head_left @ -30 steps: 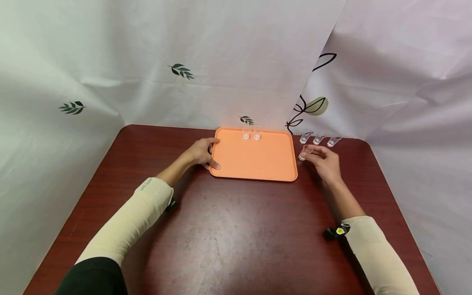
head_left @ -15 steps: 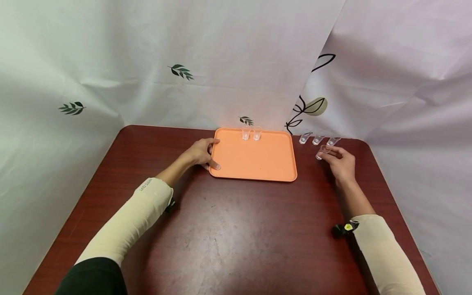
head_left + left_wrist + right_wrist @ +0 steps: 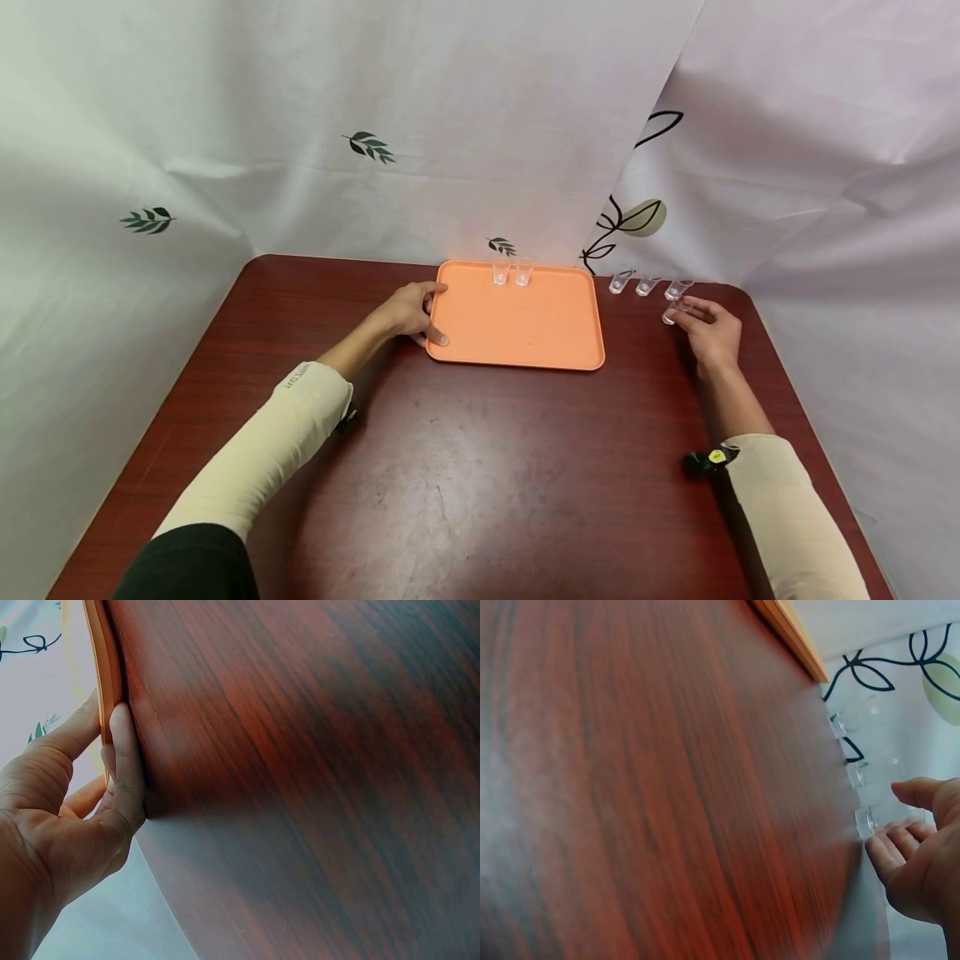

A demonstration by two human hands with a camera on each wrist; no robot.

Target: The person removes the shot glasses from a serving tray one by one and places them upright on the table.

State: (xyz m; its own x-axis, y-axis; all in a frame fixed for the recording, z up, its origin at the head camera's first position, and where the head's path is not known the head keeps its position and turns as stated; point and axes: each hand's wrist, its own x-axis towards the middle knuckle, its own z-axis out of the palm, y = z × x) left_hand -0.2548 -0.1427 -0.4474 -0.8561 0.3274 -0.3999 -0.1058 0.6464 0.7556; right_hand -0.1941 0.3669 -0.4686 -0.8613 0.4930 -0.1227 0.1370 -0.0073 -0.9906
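Note:
My left hand (image 3: 405,311) grips the left edge of an orange tray (image 3: 517,325), which lies on the table. In the left wrist view, my fingers (image 3: 129,761) reach around the tray's rim (image 3: 106,667). At the right, my right hand (image 3: 708,333) pinches a small clear plastic cup (image 3: 670,317) between thumb and fingertips, low over the tabletop. It sits just in front of the rightmost cup (image 3: 678,289) of a row. Two more clear cups (image 3: 618,282) (image 3: 648,285) complete that row. On the tray's far edge stand two similar cups (image 3: 500,272) (image 3: 523,273), side by side.
The dark red-brown wooden table (image 3: 450,467) ends at a white curtain (image 3: 450,125) with printed leaves along the back and sides. The row of cups stands close to the table's back right edge, right of the tray.
My right hand has moved right with the cup, from beside the tray's right edge to in front of the row's rightmost cup. My left hand and the tray have stayed put.

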